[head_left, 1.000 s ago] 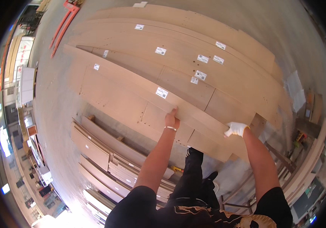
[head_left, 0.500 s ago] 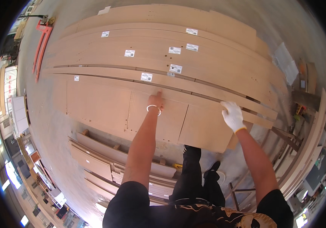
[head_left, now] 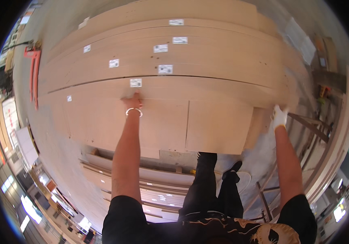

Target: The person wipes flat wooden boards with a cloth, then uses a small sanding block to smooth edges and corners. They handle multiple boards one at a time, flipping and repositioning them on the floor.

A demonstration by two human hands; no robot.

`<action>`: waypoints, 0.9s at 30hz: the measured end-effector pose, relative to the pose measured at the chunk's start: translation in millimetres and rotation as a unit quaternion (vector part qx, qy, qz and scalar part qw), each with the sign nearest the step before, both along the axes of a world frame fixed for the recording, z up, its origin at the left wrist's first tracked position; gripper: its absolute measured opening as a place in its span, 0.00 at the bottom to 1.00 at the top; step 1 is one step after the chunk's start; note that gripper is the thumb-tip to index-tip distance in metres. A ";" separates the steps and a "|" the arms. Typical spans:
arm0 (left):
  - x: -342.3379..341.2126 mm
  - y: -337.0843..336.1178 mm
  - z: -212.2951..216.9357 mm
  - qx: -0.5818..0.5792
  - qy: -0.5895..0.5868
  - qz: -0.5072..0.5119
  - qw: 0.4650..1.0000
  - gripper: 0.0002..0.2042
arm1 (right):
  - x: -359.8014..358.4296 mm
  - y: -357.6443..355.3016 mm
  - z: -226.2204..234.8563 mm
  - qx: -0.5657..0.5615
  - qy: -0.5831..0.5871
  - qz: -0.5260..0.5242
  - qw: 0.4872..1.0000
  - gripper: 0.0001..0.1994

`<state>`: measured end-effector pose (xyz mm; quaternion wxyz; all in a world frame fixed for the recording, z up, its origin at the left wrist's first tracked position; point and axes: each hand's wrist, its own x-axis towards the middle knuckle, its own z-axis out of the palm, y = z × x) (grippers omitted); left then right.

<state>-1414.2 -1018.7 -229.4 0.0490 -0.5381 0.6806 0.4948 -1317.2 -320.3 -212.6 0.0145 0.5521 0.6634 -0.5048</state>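
Note:
My bare left hand, with a white bracelet at its wrist, rests on a long tan strip panel just below a white label. Its fingers are spread, partly blurred. At the right end of that strip is my right hand in a white knit glove, touching the end; motion blur hides how its fingers are bent. Beyond the strip, across a thin dark seam, lies a wide labelled panel. Nearer me are flat tan boards, one of them a squarish board.
More stacked boards lie low beside my legs. A metal frame and long upright boards stand at right. A red pallet jack is on the floor at far left. A translucent sheet lies at far right.
The open gaps along the strips have closed to a thin seam. My left hand has moved left along the strip, and my right hand has moved right to its end.

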 end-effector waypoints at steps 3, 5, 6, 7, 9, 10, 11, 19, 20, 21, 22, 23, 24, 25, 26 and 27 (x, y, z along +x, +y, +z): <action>-7.7 -17.7 -19.1 0.071 0.017 0.052 0.996 0.28 | -26.4 -10.5 3.1 0.126 -0.141 0.126 0.974 0.50; -7.9 -24.8 -22.9 0.034 0.043 -0.049 0.997 0.26 | -28.2 -14.1 7.7 0.154 -0.174 0.163 0.959 0.52; -9.3 -28.8 -21.1 0.019 0.016 -0.065 0.998 0.29 | -23.5 -12.7 10.3 0.132 -0.155 0.147 0.968 0.54; -12.0 -27.6 -22.5 0.020 0.016 -0.081 0.996 0.29 | -17.9 -10.3 10.4 0.137 -0.163 0.153 0.965 0.54; -15.8 -29.5 -20.1 -0.026 -0.038 -0.056 0.997 0.31 | -4.3 0.6 5.6 0.171 -0.157 0.203 0.951 0.54; -20.0 -29.3 -20.8 -0.067 -0.092 -0.089 0.990 0.33 | 2.7 9.2 1.1 0.163 -0.140 0.221 0.951 0.53; -21.9 -28.0 -22.1 -0.101 -0.129 -0.121 0.979 0.34 | 7.7 20.2 -3.7 0.192 -0.163 0.259 0.933 0.51; -30.1 -10.2 -17.7 -0.147 -0.100 -0.089 0.980 0.43 | -25.2 156.4 -31.0 0.121 0.024 0.135 0.983 0.44; -29.8 -5.8 -16.1 -0.158 -0.101 -0.077 0.979 0.45 | -30.7 166.2 -34.4 0.112 0.013 0.168 0.979 0.44; -29.5 -0.7 -12.9 -0.178 -0.095 -0.072 0.977 0.46 | -33.3 175.7 -34.9 0.084 -0.014 0.166 0.983 0.44; -30.3 2.3 -7.9 -0.197 -0.089 -0.072 0.974 0.48 | -34.9 180.7 -37.2 0.050 -0.039 0.151 0.987 0.44; -30.2 5.3 -4.1 -0.203 -0.088 -0.070 0.973 0.49 | -33.1 183.3 -39.5 0.072 -0.045 0.165 0.983 0.44; -32.0 7.3 0.0 -0.209 -0.084 -0.067 0.972 0.49 | -32.2 184.4 -42.1 0.088 -0.044 0.171 0.980 0.44; -33.0 8.3 3.5 -0.204 -0.081 -0.067 0.973 0.50 | -29.0 183.4 -45.5 0.082 -0.047 0.172 0.980 0.44; -34.0 9.0 6.5 -0.199 -0.078 -0.067 0.975 0.50 | -26.5 182.7 -47.9 0.095 -0.022 0.180 0.979 0.44; -34.3 8.6 8.3 -0.182 -0.077 -0.068 0.978 0.49 | -24.0 181.2 -51.0 0.086 -0.001 0.185 0.979 0.43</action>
